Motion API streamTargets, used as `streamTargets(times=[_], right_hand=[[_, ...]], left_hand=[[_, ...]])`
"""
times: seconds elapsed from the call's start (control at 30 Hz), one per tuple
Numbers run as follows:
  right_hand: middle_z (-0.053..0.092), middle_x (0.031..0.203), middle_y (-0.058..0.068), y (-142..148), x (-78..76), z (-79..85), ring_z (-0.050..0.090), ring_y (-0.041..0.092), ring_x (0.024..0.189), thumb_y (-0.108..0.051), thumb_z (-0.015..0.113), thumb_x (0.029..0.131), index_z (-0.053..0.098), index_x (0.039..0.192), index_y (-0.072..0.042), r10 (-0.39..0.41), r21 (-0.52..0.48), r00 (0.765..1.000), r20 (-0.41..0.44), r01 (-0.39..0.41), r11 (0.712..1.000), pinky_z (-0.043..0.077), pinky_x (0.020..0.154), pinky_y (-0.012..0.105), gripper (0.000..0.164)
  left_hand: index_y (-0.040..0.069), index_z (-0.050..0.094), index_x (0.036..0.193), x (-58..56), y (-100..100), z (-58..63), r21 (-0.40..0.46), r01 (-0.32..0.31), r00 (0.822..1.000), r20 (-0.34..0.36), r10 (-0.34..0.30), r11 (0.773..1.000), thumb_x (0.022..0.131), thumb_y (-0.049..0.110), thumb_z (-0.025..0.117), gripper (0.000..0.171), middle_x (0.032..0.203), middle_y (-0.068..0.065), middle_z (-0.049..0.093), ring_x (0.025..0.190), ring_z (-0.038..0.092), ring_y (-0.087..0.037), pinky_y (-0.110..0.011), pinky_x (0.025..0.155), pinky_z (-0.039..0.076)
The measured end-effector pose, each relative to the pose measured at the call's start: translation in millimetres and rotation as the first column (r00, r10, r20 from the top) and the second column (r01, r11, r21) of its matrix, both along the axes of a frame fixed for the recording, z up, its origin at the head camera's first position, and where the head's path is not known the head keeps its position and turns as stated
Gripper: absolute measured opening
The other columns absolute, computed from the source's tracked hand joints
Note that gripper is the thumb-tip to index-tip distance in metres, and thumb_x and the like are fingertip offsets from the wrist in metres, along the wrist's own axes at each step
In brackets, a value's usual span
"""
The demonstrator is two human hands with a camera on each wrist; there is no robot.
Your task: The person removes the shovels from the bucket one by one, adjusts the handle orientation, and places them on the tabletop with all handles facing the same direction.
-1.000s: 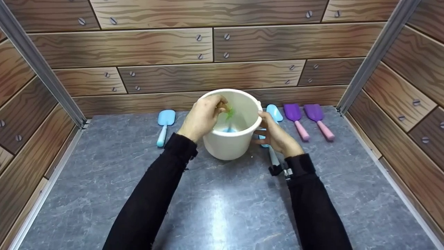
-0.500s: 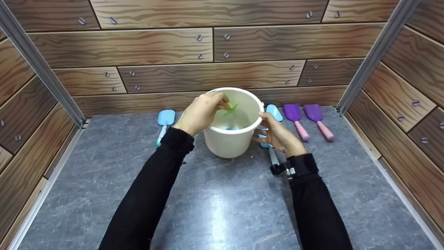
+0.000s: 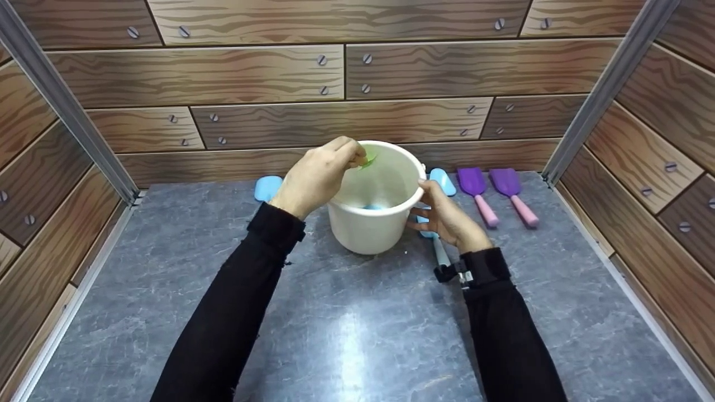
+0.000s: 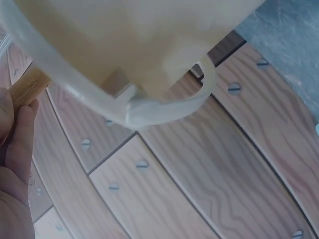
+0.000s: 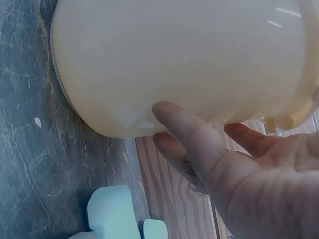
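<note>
A white bucket point(image 3: 366, 231) stands mid-scene on the grey surface. My left hand point(image 3: 318, 173) is over its left rim, pinching a small thing with a green end point(image 3: 368, 160). In the left wrist view that thing shows a tan, wood-like stick part point(image 4: 31, 88) between thumb and fingers; its exact kind is unclear. My right hand point(image 3: 449, 218) holds the bucket from the right, thumb at the rim and fingers against the outer wall. Something blue point(image 3: 373, 207) lies at the bucket's bottom, mostly hidden.
A blue scoop point(image 3: 268, 188) lies left of the bucket, its handle hidden by my left hand. To the right lie two purple scoops point(image 3: 472, 180) with pink handles and two blue scoops point(image 3: 443, 181). Wood-patterned walls point(image 3: 413, 120) stand behind and at both sides.
My left hand has moved up and to the left, raising the green-ended thing toward the bucket's rim. The bucket has shifted slightly. My right hand stays on it.
</note>
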State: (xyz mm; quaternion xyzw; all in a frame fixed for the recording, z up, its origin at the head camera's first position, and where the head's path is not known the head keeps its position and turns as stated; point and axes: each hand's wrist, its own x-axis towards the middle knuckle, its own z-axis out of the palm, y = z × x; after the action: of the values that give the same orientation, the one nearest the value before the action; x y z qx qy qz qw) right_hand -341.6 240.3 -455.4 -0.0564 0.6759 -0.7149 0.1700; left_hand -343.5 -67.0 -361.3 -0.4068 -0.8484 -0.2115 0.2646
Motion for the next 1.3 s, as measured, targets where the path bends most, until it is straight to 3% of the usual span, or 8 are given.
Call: streamTargets(times=[0.4, 0.6, 0.73, 0.9, 1.17, 1.3], right_hand=[[0.019, 0.195, 0.024, -1, -1.0, -0.1, 0.023, 0.057, 0.180, -0.048, 0.030, 0.117, 0.018, 0.187, -0.007, 0.001, 0.013, 1.000, -0.016, 0.000, 1.000, 0.031, 0.144, 0.077, 0.081], [0.018, 0.196, 0.024, 0, -0.3, -0.7, 0.021, 0.058, 0.180, -0.048, 0.031, 0.117, 0.017, 0.187, -0.008, 0.001, 0.013, 1.000, -0.021, -0.001, 1.000, 0.030, 0.144, 0.078, 0.082], [0.021, 0.195, 0.024, 0, 0.6, 0.3, 0.024, 0.057, 0.180, -0.049, 0.031, 0.117, 0.018, 0.187, -0.009, -0.002, 0.019, 1.000, -0.020, 0.003, 1.000, 0.032, 0.144, 0.077, 0.081], [0.021, 0.195, 0.024, 1, 1.1, 0.6, 0.025, 0.056, 0.180, -0.050, 0.031, 0.117, 0.019, 0.187, -0.010, -0.004, 0.023, 1.000, -0.018, 0.004, 1.000, 0.032, 0.144, 0.075, 0.082], [0.021, 0.195, 0.025, 0, 1.0, 0.6, 0.024, 0.056, 0.180, -0.050, 0.031, 0.118, 0.018, 0.187, -0.010, 0.000, 0.023, 1.000, -0.016, 0.001, 1.000, 0.033, 0.143, 0.075, 0.082], [0.022, 0.194, 0.025, 0, 0.5, 1.4, 0.026, 0.056, 0.179, -0.051, 0.030, 0.117, 0.021, 0.186, -0.009, -0.001, 0.032, 1.000, -0.018, 0.001, 0.999, 0.035, 0.143, 0.074, 0.081]], left_hand=[[0.002, 0.075, 0.123, 7.2, -15, 12.8, 0.028, 0.031, 0.992, -0.120, -0.027, 0.999, 0.114, -0.006, 0.065, 0.015, 0.126, -0.012, 0.083, 0.116, 0.085, -0.026, -0.032, 0.102, 0.072], [0.002, 0.076, 0.124, 9.3, -29, 19.1, 0.031, 0.005, 0.987, -0.159, 0.001, 1.000, 0.110, -0.011, 0.068, 0.020, 0.130, -0.014, 0.083, 0.118, 0.086, -0.028, -0.034, 0.105, 0.072], [0.003, 0.076, 0.125, 10.6, -40, 21.8, 0.036, -0.022, 0.986, -0.167, 0.028, 0.999, 0.110, -0.005, 0.073, 0.017, 0.133, -0.014, 0.082, 0.124, 0.084, -0.030, -0.035, 0.109, 0.071], [0.003, 0.077, 0.126, 10.9, -56, 21.6, 0.057, -0.058, 0.981, -0.179, 0.067, 0.997, 0.112, -0.005, 0.069, 0.018, 0.135, -0.014, 0.083, 0.127, 0.084, -0.030, -0.035, 0.111, 0.070], [0.003, 0.077, 0.125, 9.0, -82, 15.9, 0.082, -0.100, 0.978, -0.175, 0.113, 0.992, 0.105, -0.015, 0.072, 0.028, 0.135, -0.014, 0.083, 0.127, 0.084, -0.031, -0.038, 0.111, 0.071], [0.003, 0.078, 0.127, 8.5, -94, 12.7, 0.080, -0.130, 0.974, -0.173, 0.143, 0.988, 0.108, -0.010, 0.072, 0.024, 0.136, -0.015, 0.083, 0.128, 0.083, -0.032, -0.040, 0.112, 0.070]])
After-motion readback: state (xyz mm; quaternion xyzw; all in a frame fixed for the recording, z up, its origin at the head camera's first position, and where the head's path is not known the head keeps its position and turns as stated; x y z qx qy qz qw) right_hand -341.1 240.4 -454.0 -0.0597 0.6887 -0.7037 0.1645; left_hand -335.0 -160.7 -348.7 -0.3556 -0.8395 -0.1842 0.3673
